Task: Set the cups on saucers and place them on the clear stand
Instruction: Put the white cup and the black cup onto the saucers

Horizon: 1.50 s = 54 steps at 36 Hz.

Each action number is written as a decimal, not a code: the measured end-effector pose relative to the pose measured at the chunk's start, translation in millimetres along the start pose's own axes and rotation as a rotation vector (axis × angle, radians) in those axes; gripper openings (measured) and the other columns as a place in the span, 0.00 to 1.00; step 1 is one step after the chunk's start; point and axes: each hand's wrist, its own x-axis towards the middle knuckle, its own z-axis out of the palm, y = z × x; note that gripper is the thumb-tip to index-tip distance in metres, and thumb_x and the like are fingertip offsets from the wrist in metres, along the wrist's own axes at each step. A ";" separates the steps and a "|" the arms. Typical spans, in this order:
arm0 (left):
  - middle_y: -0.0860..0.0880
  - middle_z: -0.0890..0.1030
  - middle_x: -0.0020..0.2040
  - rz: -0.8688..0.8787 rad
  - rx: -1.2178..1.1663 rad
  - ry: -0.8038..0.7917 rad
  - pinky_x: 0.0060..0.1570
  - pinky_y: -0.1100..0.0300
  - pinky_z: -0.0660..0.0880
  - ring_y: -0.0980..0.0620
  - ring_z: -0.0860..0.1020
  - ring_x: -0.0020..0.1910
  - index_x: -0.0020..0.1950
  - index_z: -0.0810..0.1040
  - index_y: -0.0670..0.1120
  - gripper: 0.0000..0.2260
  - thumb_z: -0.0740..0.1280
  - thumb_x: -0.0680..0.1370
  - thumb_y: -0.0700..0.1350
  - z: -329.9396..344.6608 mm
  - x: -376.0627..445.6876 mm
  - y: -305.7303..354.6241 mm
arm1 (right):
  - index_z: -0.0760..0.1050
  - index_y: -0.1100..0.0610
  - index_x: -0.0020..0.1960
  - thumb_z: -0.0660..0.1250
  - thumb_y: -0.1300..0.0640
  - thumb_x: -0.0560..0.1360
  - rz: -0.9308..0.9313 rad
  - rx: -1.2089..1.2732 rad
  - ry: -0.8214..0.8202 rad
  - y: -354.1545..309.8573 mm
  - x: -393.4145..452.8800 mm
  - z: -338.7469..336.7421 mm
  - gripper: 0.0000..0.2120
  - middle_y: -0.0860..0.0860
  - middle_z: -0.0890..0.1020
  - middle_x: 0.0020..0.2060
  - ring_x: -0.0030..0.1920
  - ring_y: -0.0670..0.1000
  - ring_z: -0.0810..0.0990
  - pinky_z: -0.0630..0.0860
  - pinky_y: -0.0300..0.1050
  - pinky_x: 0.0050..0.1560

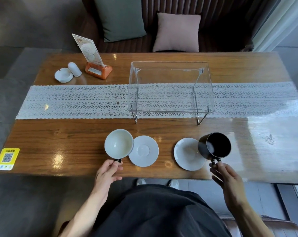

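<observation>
My left hand [108,170] pinches the dark handle of a white cup [118,144], which overlaps the left edge of a white saucer [145,151]. My right hand [225,175] holds the handle of a black cup [215,145], tilted and lifted over the right edge of a second white saucer [186,153]. Both saucers lie on the wooden table near its front edge. The clear stand [170,86] rests farther back on the lace runner, with nothing on its top.
A lace runner [76,101] crosses the wooden table [59,139]. At the back left are a white ashtray [63,75], a white shaker [74,69] and a menu card in an orange holder [97,65]. A yellow QR sticker [7,159] is at the front left corner.
</observation>
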 end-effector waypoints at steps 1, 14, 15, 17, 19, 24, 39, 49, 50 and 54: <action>0.46 0.84 0.54 0.006 0.006 -0.012 0.39 0.55 0.77 0.49 0.81 0.50 0.50 0.80 0.43 0.06 0.64 0.81 0.43 3.2 -1.2 1.5 | 0.83 0.56 0.48 0.64 0.49 0.80 0.004 -0.002 -0.009 0.3 -1.9 3.0 0.13 0.54 0.86 0.51 0.57 0.55 0.82 0.75 0.53 0.58; 0.47 0.84 0.53 0.012 0.107 -0.129 0.32 0.58 0.68 0.52 0.77 0.42 0.48 0.78 0.42 0.07 0.63 0.81 0.42 34.9 -1.8 6.6 | 0.83 0.57 0.47 0.64 0.49 0.79 0.052 -0.049 -0.044 3.9 -18.0 32.9 0.13 0.55 0.86 0.50 0.55 0.52 0.83 0.75 0.49 0.51; 0.47 0.84 0.53 0.010 0.110 -0.134 0.31 0.59 0.68 0.52 0.77 0.42 0.48 0.78 0.42 0.07 0.63 0.81 0.42 36.7 -1.6 6.6 | 0.83 0.57 0.46 0.64 0.49 0.79 0.053 -0.055 -0.049 3.9 -18.8 34.1 0.13 0.54 0.86 0.49 0.55 0.52 0.83 0.75 0.49 0.51; 0.47 0.83 0.54 0.008 0.117 -0.146 0.31 0.59 0.68 0.53 0.77 0.41 0.48 0.78 0.43 0.07 0.62 0.81 0.42 39.8 -1.6 6.1 | 0.83 0.58 0.45 0.64 0.50 0.79 0.054 -0.066 -0.055 3.2 -20.3 35.7 0.14 0.54 0.86 0.47 0.54 0.51 0.83 0.75 0.48 0.49; 0.47 0.83 0.54 0.006 0.125 -0.154 0.30 0.60 0.68 0.53 0.77 0.41 0.49 0.79 0.42 0.07 0.62 0.81 0.42 42.0 -1.5 5.2 | 0.82 0.59 0.45 0.64 0.51 0.79 0.050 -0.074 -0.060 2.4 -21.7 36.7 0.14 0.54 0.86 0.45 0.54 0.51 0.83 0.76 0.48 0.48; 0.48 0.84 0.53 -0.015 0.160 -0.153 0.29 0.61 0.69 0.53 0.78 0.41 0.49 0.79 0.42 0.07 0.63 0.81 0.43 45.0 -0.9 0.2 | 0.82 0.61 0.46 0.64 0.51 0.79 0.075 -0.092 -0.079 4.7 -23.2 37.4 0.14 0.56 0.86 0.47 0.54 0.51 0.82 0.76 0.48 0.49; 0.48 0.84 0.52 -0.041 0.182 -0.159 0.28 0.62 0.69 0.54 0.78 0.40 0.47 0.79 0.44 0.06 0.64 0.81 0.43 47.2 4.5 -4.3 | 0.82 0.60 0.46 0.64 0.52 0.79 0.100 -0.104 -0.077 7.8 -19.5 38.4 0.13 0.56 0.85 0.48 0.55 0.52 0.81 0.76 0.50 0.52; 0.49 0.85 0.51 -0.065 0.217 -0.155 0.27 0.63 0.69 0.54 0.79 0.40 0.47 0.79 0.44 0.07 0.64 0.81 0.44 46.6 8.4 -8.3 | 0.83 0.58 0.44 0.65 0.50 0.79 0.100 -0.093 -0.064 12.4 -17.2 41.9 0.14 0.55 0.86 0.46 0.55 0.54 0.81 0.76 0.50 0.52; 0.50 0.85 0.51 -0.067 0.222 -0.158 0.27 0.63 0.69 0.54 0.78 0.40 0.47 0.79 0.45 0.07 0.64 0.81 0.44 46.3 8.5 -8.7 | 0.83 0.57 0.43 0.65 0.50 0.78 0.101 -0.092 -0.062 12.8 -16.9 42.0 0.14 0.55 0.86 0.46 0.55 0.53 0.81 0.76 0.50 0.51; 0.51 0.85 0.51 -0.061 0.254 -0.163 0.27 0.63 0.70 0.55 0.78 0.39 0.48 0.80 0.46 0.06 0.64 0.81 0.45 46.9 8.8 -8.0 | 0.84 0.54 0.41 0.66 0.49 0.78 0.109 -0.098 -0.063 12.7 -16.2 42.4 0.14 0.55 0.86 0.45 0.54 0.54 0.81 0.77 0.49 0.49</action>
